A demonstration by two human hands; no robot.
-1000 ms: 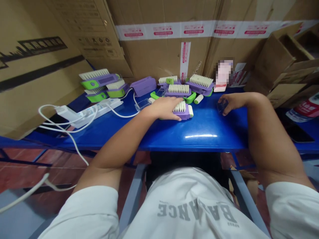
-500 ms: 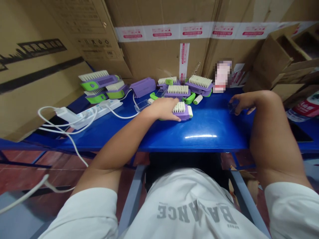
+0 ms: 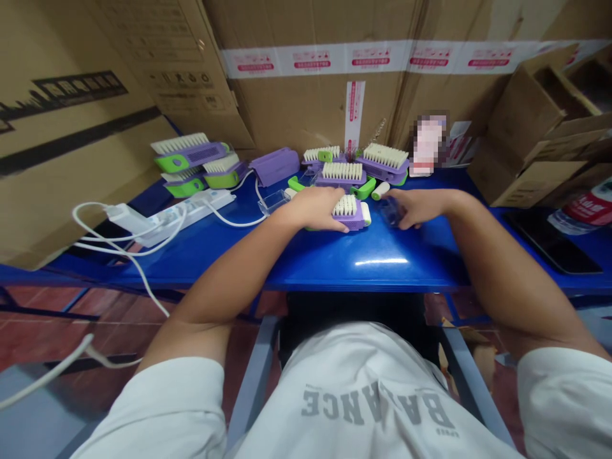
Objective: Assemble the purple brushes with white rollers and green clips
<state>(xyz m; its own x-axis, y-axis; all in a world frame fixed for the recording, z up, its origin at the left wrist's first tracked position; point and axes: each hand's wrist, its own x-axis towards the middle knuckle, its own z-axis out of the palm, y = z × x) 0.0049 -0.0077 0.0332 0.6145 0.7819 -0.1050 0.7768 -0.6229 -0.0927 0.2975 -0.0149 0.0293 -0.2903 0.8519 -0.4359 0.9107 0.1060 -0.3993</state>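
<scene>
My left hand (image 3: 316,207) is wrapped over a purple scrubbing brush (image 3: 354,221) with white bristles and a white end piece, lying bristles up on the blue table. A small clear plastic piece (image 3: 391,212), blurred by motion, is pinched in my right hand (image 3: 421,207), just right of that brush and apart from it. Behind my left hand lies another purple brush (image 3: 342,172) between green end parts. Close to my right fingers is a small white cylinder with a green end (image 3: 380,190). A second clear plastic piece (image 3: 273,203) rests left of my left hand.
More purple-green brushes (image 3: 191,153) are stacked at the left, near a white power strip (image 3: 186,217) with cables. A purple casing (image 3: 274,167) stands behind. Cardboard boxes (image 3: 306,108) wall the back. A black phone (image 3: 552,242) and a bottle (image 3: 581,210) are at right.
My right hand has moved left across the table with the clear plastic piece, toward the brush, uncovering more of the black phone. My left hand stays on the brush.
</scene>
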